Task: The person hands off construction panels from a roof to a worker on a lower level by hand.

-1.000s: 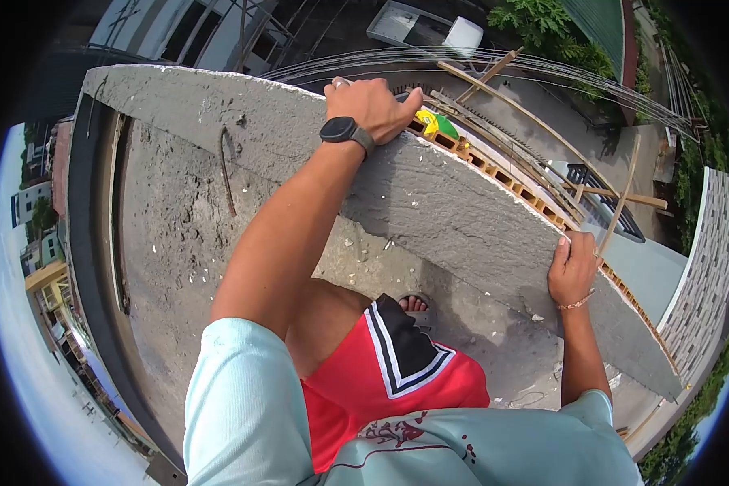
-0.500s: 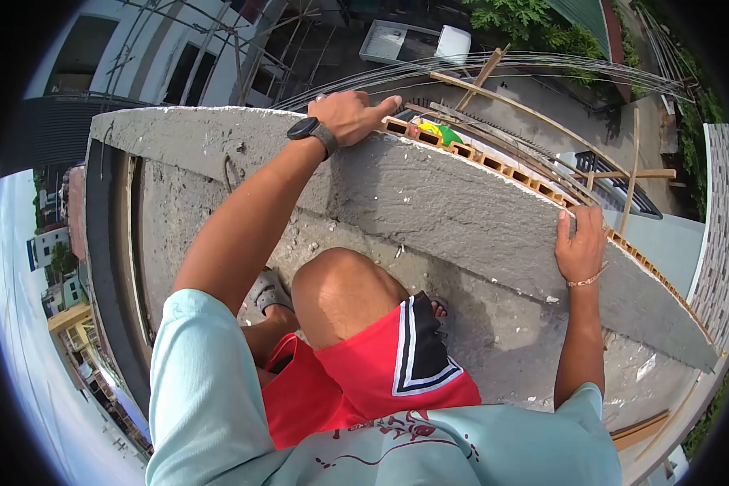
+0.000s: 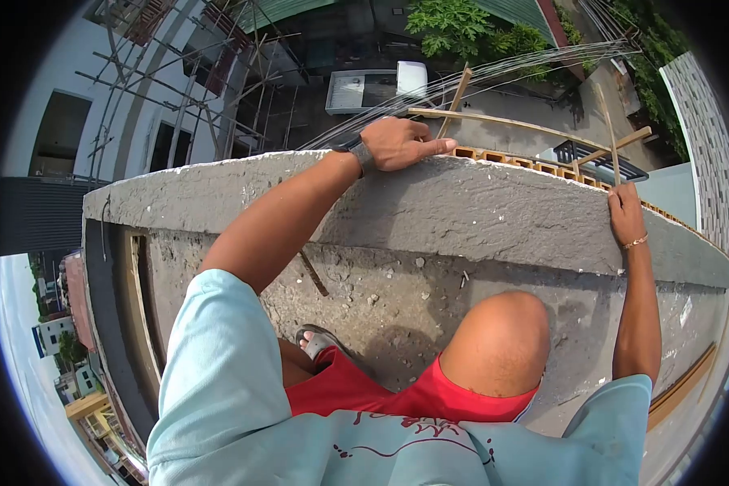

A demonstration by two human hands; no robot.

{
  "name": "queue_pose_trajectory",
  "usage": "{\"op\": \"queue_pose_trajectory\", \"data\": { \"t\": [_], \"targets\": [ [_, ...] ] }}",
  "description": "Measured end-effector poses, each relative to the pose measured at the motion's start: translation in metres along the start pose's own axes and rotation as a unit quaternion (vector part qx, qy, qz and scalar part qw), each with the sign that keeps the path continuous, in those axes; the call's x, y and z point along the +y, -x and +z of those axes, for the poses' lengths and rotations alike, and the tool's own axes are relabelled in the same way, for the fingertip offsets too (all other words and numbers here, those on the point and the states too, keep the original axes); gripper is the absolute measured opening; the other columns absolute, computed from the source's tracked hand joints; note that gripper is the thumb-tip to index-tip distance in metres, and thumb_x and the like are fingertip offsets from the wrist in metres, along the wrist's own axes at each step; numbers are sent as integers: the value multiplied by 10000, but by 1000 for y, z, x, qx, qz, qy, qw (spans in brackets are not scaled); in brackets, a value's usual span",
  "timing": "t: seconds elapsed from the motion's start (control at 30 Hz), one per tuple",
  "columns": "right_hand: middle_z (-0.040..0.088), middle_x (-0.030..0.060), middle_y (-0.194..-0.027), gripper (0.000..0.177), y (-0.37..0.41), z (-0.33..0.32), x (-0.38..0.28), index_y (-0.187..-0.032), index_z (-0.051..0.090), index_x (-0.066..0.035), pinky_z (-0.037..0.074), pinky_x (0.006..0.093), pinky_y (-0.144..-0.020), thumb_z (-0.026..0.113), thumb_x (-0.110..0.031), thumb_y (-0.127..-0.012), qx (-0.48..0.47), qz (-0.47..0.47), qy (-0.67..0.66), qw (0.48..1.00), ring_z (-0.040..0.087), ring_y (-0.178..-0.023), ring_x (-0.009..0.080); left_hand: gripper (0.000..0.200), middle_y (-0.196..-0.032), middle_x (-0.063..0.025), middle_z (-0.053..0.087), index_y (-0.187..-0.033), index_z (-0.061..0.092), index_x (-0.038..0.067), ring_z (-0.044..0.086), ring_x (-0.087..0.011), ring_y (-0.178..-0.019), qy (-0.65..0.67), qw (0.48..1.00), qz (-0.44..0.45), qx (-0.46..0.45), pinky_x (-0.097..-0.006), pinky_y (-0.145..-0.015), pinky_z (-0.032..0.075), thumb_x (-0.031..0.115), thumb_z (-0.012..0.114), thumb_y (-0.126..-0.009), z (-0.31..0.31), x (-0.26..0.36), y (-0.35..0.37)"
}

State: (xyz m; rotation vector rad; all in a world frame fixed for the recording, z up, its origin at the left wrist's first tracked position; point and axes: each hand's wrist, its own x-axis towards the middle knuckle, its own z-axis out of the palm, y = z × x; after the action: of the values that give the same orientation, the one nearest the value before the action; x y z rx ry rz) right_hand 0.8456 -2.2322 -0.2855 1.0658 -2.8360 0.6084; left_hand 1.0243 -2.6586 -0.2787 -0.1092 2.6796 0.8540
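A low wall (image 3: 462, 206) of hollow blocks with rough grey plaster crosses in front of me. My left hand (image 3: 403, 144), with a dark watch on its wrist, lies over the top edge. Its fingers curl over the far side, tips hidden, and the thumb stretches along the edge. Farther right, my right hand (image 3: 626, 215), a bracelet at its wrist, hooks its fingers over the same edge. Between the hands the open cells of the orange hollow blocks (image 3: 518, 161) show along the top.
My bent knee (image 3: 502, 336) is close to the wall, above a rough concrete floor (image 3: 381, 296) with loose rubble. A thin rusty rod (image 3: 314, 274) sticks out below my left forearm. Beyond the wall are wooden poles (image 3: 494, 121), cables, scaffolding (image 3: 198, 89) and a white truck (image 3: 373, 91) far below.
My view has shifted, and both hands appear farther right along the wall's edge. My knee has swung right. The yellow and green thing behind the wall is out of sight.
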Motion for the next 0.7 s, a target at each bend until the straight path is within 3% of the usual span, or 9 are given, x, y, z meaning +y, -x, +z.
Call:
{"op": "queue_pose_trajectory", "data": {
  "t": [0.07,0.13,0.17,0.27,0.3,0.37,0.43,0.6,0.7],
  "targets": [
    [519,237,-882,200,-14,-4,-2,-824,560,24,409,422,-790,472,-153,-856,-39,46,49,997,512,-866,380,785,-831,-182,651,-992,665,40,612,-325,-858,17,1000,8,8,-387,-755,475,736,354,-803,0,0,7],
    [540,255,-950,210,-24,-7,-11,-842,561,37,420,445,-840,456,-145,-839,-161,119,166,966,522,-913,397,777,-840,-188,653,-1005,657,48,609,-346,-873,-30,999,20,37,-404,-774,474,731,344,-808,1,4,13],
    [525,263,-1045,239,-30,-8,-31,-952,564,47,418,450,-892,462,-121,-815,-222,145,231,936,515,-980,411,748,-857,-195,654,-1006,652,56,604,-360,-881,-33,999,13,41,-421,-803,465,712,345,-817,4,4,12],
    [495,243,-1129,362,-39,-12,-131,-1130,517,15,419,433,-908,523,-130,-798,-161,58,160,972,505,-1019,411,719,-869,-198,654,-994,647,57,610,-357,-875,-45,997,24,60,-425,-828,457,692,356,-822,2,6,16],
    [491,233,-1144,402,-46,-13,-166,-1172,503,-2,422,431,-906,540,-131,-794,-141,26,129,981,510,-1016,405,698,-885,-194,660,-998,635,43,616,-329,-875,-35,998,20,52,-402,-892,414,664,372,-820,-1,7,19],
    [506,203,-1100,388,-49,-16,-225,-1168,512,-35,430,425,-889,558,-157,-802,-147,-54,90,983,520,-1009,381,691,-891,-192,661,-1002,634,39,615,-328,-880,-27,998,27,50,-403,-893,413,656,381,-820,-1,6,18],
    [510,181,-1049,348,-47,-20,-280,-1127,520,-32,429,410,-866,561,-146,-801,-173,-74,73,980,521,-984,358,677,-910,-187,662,-1010,633,33,614,-322,-897,-31,998,27,41,-398,-903,404,638,397,-821,-4,6,19],
    [520,170,-1017,328,-25,-30,-338,-1100,537,-42,461,417,-796,571,-197,-814,-231,-90,84,965,564,-912,355,680,-948,-186,657,-1059,613,36,603,-328,-931,-26,997,72,29,-409,-891,418,635,404,-816,-1,1,17],
    [529,169,-1002,312,-16,-55,-365,-1074,546,-38,467,422,-771,574,-206,-813,-266,-78,124,953,576,-879,355,684,-1032,-178,640,-1103,581,37,569,-334,-1021,-40,998,36,34,-417,-908,408,633,404,-817,1,3,16]
  ]
}}
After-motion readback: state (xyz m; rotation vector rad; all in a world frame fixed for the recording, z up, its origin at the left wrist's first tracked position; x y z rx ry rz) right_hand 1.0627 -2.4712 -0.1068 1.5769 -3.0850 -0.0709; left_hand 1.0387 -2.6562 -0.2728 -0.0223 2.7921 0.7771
